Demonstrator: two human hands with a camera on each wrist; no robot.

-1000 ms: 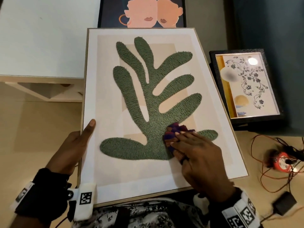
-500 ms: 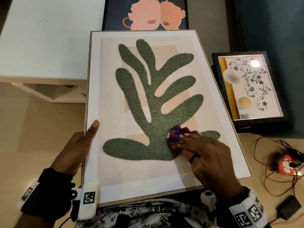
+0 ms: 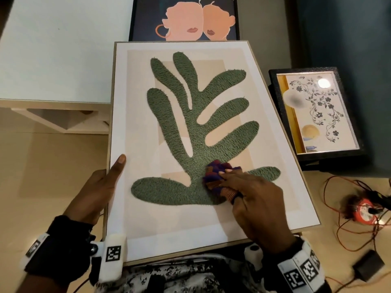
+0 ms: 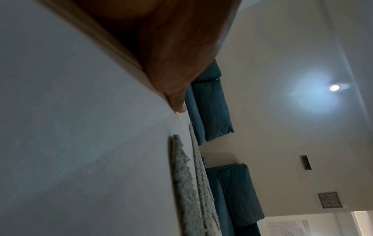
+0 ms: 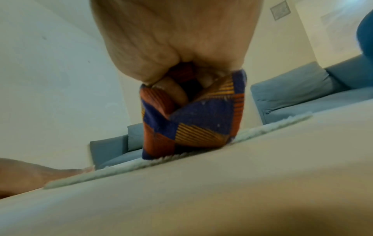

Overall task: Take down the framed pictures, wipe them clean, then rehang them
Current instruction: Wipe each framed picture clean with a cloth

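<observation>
A large framed picture with a tufted green leaf shape lies tilted across my lap. My left hand grips its left edge, thumb on the white border and fingers under the frame; the thumb shows in the left wrist view. My right hand holds a bunched purple-and-orange cloth and presses it on the lower part of the leaf. In the right wrist view the cloth sits wadded in my curled fingers, touching the tufted surface.
A dark-framed picture of two faces stands behind the large frame. A black-framed floral picture leans at the right. A white low table is at the left. An orange cable reel, wires and a black adapter lie on the floor at right.
The right hand and cloth have shifted only slightly on the lower leaf. The left hand keeps its grip on the frame's left edge.
</observation>
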